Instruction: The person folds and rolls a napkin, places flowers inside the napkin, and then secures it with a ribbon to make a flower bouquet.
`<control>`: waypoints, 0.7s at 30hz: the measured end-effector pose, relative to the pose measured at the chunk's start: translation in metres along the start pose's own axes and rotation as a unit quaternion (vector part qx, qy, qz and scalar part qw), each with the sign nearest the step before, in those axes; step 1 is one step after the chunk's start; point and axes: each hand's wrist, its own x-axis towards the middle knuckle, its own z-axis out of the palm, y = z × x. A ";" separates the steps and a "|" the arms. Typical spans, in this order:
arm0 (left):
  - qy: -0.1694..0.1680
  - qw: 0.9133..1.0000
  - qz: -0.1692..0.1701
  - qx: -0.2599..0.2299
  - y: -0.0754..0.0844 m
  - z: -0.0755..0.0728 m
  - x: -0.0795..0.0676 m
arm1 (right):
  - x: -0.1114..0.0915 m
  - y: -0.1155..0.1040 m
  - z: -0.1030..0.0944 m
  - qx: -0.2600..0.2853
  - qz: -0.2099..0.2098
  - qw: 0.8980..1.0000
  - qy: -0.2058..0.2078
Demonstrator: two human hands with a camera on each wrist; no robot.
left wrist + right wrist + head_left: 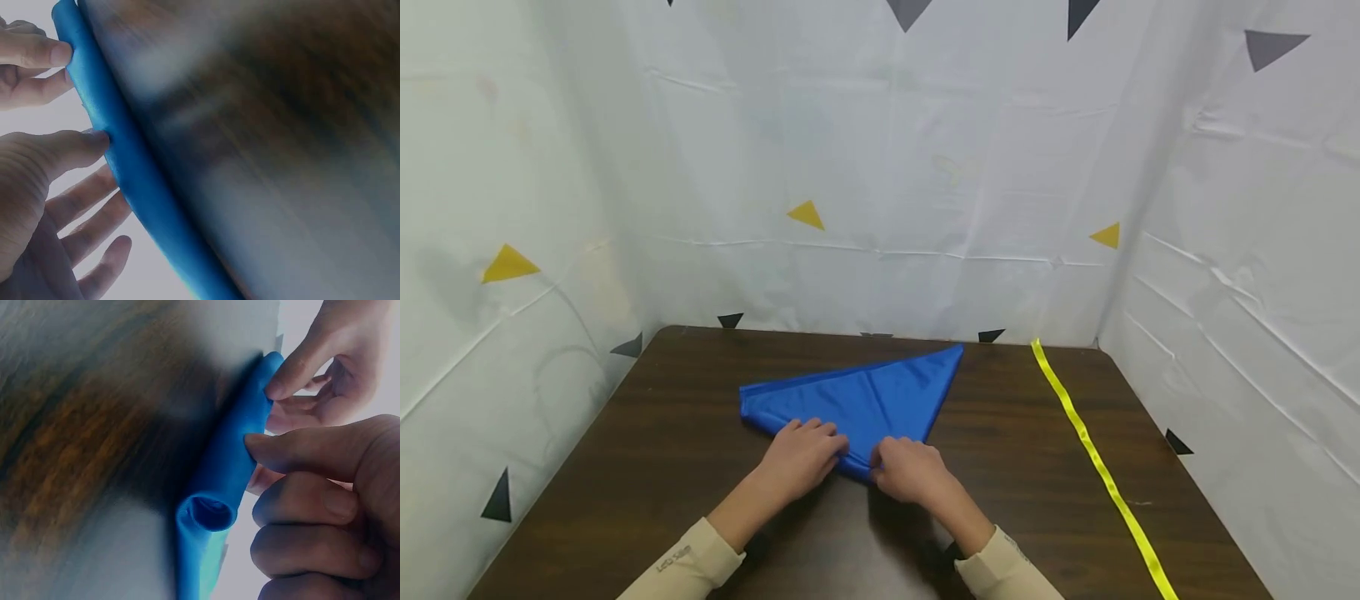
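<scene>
A shiny blue cloth (880, 396) lies on the table, folded into a roughly triangular shape with one point reaching toward the back. Its near edge is rolled into a tube, and the right wrist view shows the open end of that roll (228, 456). My left hand (801, 458) pinches the rolled edge, thumb on the near side and fingers behind it. Close beside it, my right hand (910, 471) holds the same roll nearer its right end, with its thumb pressed on the blue fabric and the other fingers curled.
A yellow ribbon (1093, 454) runs down the right side of the dark wooden table (647, 450). White sheeting (880, 167) with yellow and dark triangles encloses the table at the back and on both sides.
</scene>
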 end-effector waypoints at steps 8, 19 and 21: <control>-0.010 1.000 -0.003 0.004 0.000 0.002 0.002 | 0.005 0.006 0.003 0.024 0.015 1.000 0.007; -0.032 0.999 -0.042 -0.006 -0.001 0.008 0.013 | 0.006 0.009 0.007 0.013 0.022 0.999 0.037; -0.037 0.998 -0.048 -0.017 -0.002 0.010 0.013 | 0.006 0.009 0.009 0.001 0.021 0.999 0.036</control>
